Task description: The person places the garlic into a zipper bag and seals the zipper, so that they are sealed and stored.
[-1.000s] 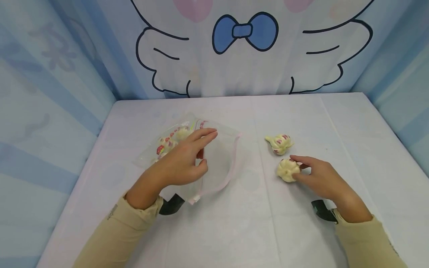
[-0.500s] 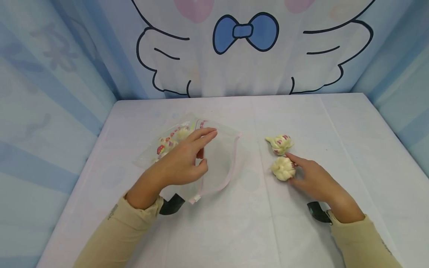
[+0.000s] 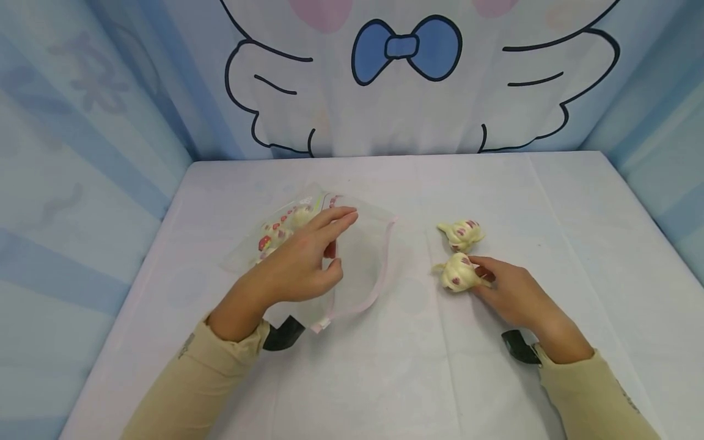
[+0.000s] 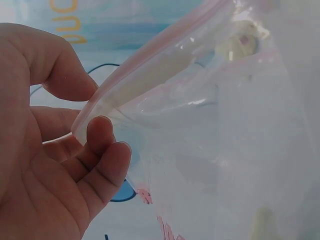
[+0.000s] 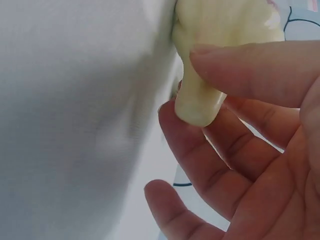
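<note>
My left hand (image 3: 294,263) pinches the rim of a clear zip bag (image 3: 360,266). In the left wrist view its thumb and fingers lie on either side of the bag's pink zip edge (image 4: 142,62). Several pale garlic bulbs (image 3: 299,215) show inside the bag, partly hidden by that hand. My right hand (image 3: 511,290) grips a cream garlic bulb with purple marks (image 3: 458,273), low at the table. The right wrist view shows thumb and fingers around its pale stem (image 5: 200,102). Just behind it lies another garlic bulb (image 3: 463,235), close to the held one.
A white cloth covers the table (image 3: 385,379). Behind it hangs a curtain (image 3: 407,116) with a blue bow, and blue patterned curtains (image 3: 82,183) stand at both sides. A white slider (image 3: 321,324) sits at the bag's near corner.
My right hand has moved slightly left with its garlic bulb and turned it, so the stem now points right toward the hand. The left hand and the bag have stayed in place.
</note>
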Demonstrator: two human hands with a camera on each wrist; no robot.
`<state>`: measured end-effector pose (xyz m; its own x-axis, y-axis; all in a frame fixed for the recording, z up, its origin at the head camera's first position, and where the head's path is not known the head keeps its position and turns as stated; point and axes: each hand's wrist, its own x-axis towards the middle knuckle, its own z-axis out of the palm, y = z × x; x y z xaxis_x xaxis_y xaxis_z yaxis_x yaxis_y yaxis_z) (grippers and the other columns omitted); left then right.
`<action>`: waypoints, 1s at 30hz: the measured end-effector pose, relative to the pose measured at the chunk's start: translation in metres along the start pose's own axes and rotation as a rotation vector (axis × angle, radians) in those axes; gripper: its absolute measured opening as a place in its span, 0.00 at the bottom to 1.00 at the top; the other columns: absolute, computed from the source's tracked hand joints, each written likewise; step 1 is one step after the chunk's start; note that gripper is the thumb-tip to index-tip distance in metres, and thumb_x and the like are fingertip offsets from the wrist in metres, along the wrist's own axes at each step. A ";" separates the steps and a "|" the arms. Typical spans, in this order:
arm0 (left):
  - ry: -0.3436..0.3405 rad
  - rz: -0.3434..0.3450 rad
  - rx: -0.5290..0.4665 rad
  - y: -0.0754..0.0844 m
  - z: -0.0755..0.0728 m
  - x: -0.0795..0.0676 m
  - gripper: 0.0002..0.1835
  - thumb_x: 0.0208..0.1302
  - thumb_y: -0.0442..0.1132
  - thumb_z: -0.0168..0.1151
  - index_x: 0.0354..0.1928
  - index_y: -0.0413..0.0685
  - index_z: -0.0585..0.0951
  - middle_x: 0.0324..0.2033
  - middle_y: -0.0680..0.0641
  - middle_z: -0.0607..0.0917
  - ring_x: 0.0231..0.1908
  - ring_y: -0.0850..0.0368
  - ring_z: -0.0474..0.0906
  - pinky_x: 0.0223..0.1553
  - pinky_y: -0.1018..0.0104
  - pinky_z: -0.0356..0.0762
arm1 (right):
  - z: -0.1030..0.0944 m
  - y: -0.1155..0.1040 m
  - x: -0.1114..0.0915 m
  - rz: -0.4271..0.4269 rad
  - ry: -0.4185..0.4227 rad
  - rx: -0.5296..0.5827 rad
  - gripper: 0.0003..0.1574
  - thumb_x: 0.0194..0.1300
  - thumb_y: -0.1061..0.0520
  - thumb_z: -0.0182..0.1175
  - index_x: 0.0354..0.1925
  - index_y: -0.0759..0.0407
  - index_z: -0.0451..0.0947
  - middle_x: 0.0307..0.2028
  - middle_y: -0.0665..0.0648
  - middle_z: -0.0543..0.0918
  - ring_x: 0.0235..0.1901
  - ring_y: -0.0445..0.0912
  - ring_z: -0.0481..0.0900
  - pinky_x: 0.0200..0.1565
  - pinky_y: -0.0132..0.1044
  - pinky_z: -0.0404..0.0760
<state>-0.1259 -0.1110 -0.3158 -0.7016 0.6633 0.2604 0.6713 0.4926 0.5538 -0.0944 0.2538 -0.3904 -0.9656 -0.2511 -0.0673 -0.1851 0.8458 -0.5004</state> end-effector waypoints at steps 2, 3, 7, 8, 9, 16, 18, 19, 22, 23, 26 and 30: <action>0.000 -0.002 0.001 0.001 -0.001 0.000 0.35 0.59 0.27 0.54 0.72 0.32 0.65 0.70 0.40 0.66 0.34 0.61 0.70 0.39 0.62 0.71 | -0.001 -0.001 0.000 -0.008 0.024 -0.007 0.29 0.66 0.61 0.63 0.63 0.71 0.73 0.44 0.65 0.84 0.46 0.59 0.80 0.48 0.57 0.76; 0.001 -0.003 0.000 0.001 -0.001 0.001 0.35 0.59 0.27 0.54 0.72 0.32 0.65 0.70 0.40 0.66 0.34 0.61 0.70 0.39 0.62 0.71 | -0.002 -0.002 -0.001 -0.012 0.035 -0.007 0.27 0.66 0.61 0.63 0.61 0.70 0.75 0.44 0.64 0.84 0.45 0.59 0.80 0.47 0.56 0.76; 0.000 -0.008 -0.001 0.002 -0.002 0.001 0.35 0.59 0.27 0.53 0.72 0.32 0.64 0.70 0.40 0.66 0.34 0.62 0.70 0.39 0.62 0.71 | -0.005 -0.003 -0.002 -0.022 0.065 -0.013 0.22 0.66 0.61 0.64 0.57 0.68 0.79 0.43 0.62 0.85 0.43 0.57 0.80 0.45 0.53 0.76; 0.000 -0.009 -0.002 0.002 -0.002 0.001 0.35 0.59 0.27 0.53 0.72 0.32 0.64 0.70 0.40 0.66 0.34 0.62 0.70 0.39 0.62 0.71 | -0.006 -0.004 -0.002 -0.027 0.071 -0.014 0.22 0.66 0.61 0.64 0.56 0.68 0.79 0.43 0.62 0.85 0.43 0.57 0.80 0.45 0.53 0.76; 0.000 -0.010 -0.003 0.002 -0.002 0.001 0.35 0.59 0.27 0.53 0.72 0.32 0.64 0.70 0.40 0.66 0.34 0.62 0.70 0.39 0.62 0.71 | -0.006 -0.005 -0.003 -0.031 0.077 -0.016 0.21 0.66 0.61 0.64 0.55 0.67 0.80 0.43 0.61 0.85 0.42 0.56 0.80 0.44 0.52 0.76; -0.003 -0.015 0.002 0.001 -0.002 0.001 0.35 0.59 0.28 0.53 0.72 0.32 0.65 0.70 0.41 0.65 0.34 0.62 0.70 0.38 0.63 0.71 | -0.007 -0.010 -0.004 -0.070 0.131 -0.015 0.16 0.64 0.61 0.66 0.50 0.65 0.83 0.39 0.57 0.85 0.38 0.53 0.80 0.40 0.48 0.77; -0.003 -0.014 0.007 0.001 -0.002 0.001 0.35 0.59 0.28 0.53 0.72 0.32 0.65 0.70 0.41 0.65 0.34 0.62 0.69 0.38 0.63 0.71 | -0.007 -0.012 -0.005 -0.076 0.142 -0.009 0.15 0.64 0.61 0.67 0.49 0.65 0.84 0.37 0.55 0.85 0.37 0.51 0.79 0.38 0.45 0.77; -0.003 -0.012 0.009 0.001 -0.003 0.001 0.35 0.59 0.27 0.53 0.72 0.32 0.64 0.70 0.41 0.65 0.34 0.61 0.69 0.38 0.62 0.71 | -0.008 -0.013 -0.006 -0.078 0.146 -0.008 0.15 0.64 0.61 0.67 0.49 0.65 0.84 0.36 0.54 0.84 0.36 0.50 0.79 0.37 0.44 0.77; -0.003 -0.006 0.010 0.002 -0.003 0.001 0.35 0.59 0.28 0.53 0.72 0.32 0.64 0.70 0.40 0.65 0.34 0.60 0.70 0.39 0.62 0.71 | -0.009 -0.016 -0.007 -0.062 0.146 0.012 0.15 0.64 0.61 0.67 0.49 0.64 0.84 0.35 0.53 0.83 0.35 0.49 0.80 0.36 0.42 0.78; -0.002 -0.004 0.010 0.002 -0.003 0.001 0.35 0.59 0.28 0.53 0.72 0.31 0.64 0.70 0.40 0.65 0.34 0.59 0.70 0.39 0.62 0.71 | -0.009 -0.018 -0.007 -0.057 0.148 0.022 0.15 0.65 0.60 0.67 0.49 0.65 0.83 0.35 0.53 0.83 0.35 0.50 0.81 0.36 0.42 0.79; 0.002 0.002 0.012 0.002 -0.003 0.001 0.35 0.59 0.28 0.52 0.72 0.31 0.65 0.70 0.40 0.65 0.35 0.57 0.71 0.38 0.63 0.71 | -0.008 -0.022 -0.009 -0.065 0.175 0.049 0.16 0.64 0.60 0.68 0.50 0.65 0.83 0.38 0.57 0.85 0.36 0.51 0.83 0.39 0.45 0.82; 0.012 0.006 0.018 0.001 -0.002 0.000 0.35 0.59 0.28 0.52 0.71 0.31 0.65 0.70 0.40 0.65 0.35 0.57 0.71 0.38 0.63 0.71 | -0.006 -0.025 -0.011 -0.143 0.253 0.051 0.16 0.63 0.64 0.68 0.50 0.65 0.85 0.41 0.58 0.87 0.35 0.48 0.83 0.36 0.40 0.82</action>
<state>-0.1260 -0.1117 -0.3133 -0.7004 0.6595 0.2730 0.6795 0.4990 0.5378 -0.0805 0.2383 -0.3719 -0.9463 -0.2353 0.2216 -0.3196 0.7840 -0.5323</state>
